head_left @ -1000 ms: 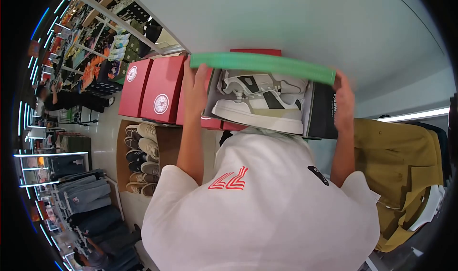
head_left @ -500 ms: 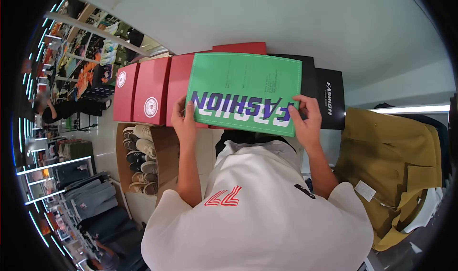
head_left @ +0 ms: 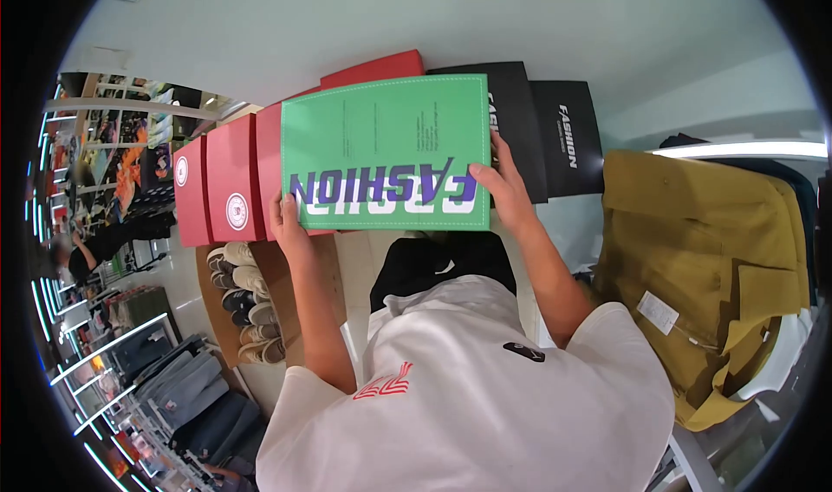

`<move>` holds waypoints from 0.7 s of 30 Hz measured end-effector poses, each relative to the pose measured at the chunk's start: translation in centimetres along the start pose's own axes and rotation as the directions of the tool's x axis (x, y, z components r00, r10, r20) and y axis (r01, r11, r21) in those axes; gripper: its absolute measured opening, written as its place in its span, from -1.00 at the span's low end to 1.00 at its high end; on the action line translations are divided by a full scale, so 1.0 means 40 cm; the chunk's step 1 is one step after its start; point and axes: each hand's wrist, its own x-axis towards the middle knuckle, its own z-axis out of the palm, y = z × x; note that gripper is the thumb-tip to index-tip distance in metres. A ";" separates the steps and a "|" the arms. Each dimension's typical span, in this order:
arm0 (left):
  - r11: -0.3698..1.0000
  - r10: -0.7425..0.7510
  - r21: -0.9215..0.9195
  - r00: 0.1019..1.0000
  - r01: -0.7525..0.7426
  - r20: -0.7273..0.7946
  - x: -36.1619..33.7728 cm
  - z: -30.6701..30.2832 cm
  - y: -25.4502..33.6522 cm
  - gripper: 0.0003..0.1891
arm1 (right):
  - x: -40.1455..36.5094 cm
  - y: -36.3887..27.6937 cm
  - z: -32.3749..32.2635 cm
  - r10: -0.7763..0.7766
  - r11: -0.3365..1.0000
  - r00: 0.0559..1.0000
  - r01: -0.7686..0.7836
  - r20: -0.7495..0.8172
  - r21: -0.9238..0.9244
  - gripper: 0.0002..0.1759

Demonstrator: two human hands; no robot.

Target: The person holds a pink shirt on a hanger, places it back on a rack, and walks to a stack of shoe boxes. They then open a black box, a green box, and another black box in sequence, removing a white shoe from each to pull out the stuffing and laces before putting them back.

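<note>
A green shoebox [head_left: 390, 136] with "FASHION" lettering across its lid is gripped between both of my hands. At its left front corner, my left hand [head_left: 289, 218] is closed on the edge. My right hand [head_left: 504, 182] clasps the opposite side, thumb on top and fingers around the edge. Behind and beside it stand red shoeboxes [head_left: 230, 167] with round white badges. Black shoeboxes [head_left: 568, 136] are to the right, close to my right hand. The green box partly covers the red and black boxes behind it.
Below left, an open cardboard box [head_left: 299, 293] holds several pairs of shoes [head_left: 251, 280]. A mustard garment [head_left: 693, 258] with a white tag hangs at right. Racks of jeans [head_left: 186, 397] and a person in dark clothes [head_left: 121, 245] are farther left. A pale wall [head_left: 520, 15] rises behind the boxes.
The green shoebox and both hands have shifted left and slightly up in the view. More of the black boxes on the right now shows. The camera view has also turned a little.
</note>
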 end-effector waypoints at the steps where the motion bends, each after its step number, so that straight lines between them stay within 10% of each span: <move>1: 1.000 0.005 -0.008 1.000 -0.005 0.018 0.004 -0.006 -0.005 -0.65 | -0.009 -0.022 -0.005 0.114 0.993 0.993 -0.114 0.023 0.014 0.14; 10: 0.985 -0.116 -0.116 0.989 0.126 0.093 -0.147 0.034 0.063 -0.56 | -0.193 -0.029 -0.095 0.359 0.931 0.914 -0.365 0.189 -0.005 0.34; 21: 0.999 0.024 0.017 0.889 -0.035 0.457 -0.609 0.123 -0.074 -0.15 | -0.895 0.262 -0.266 0.533 0.701 0.846 -0.448 0.010 0.556 -0.08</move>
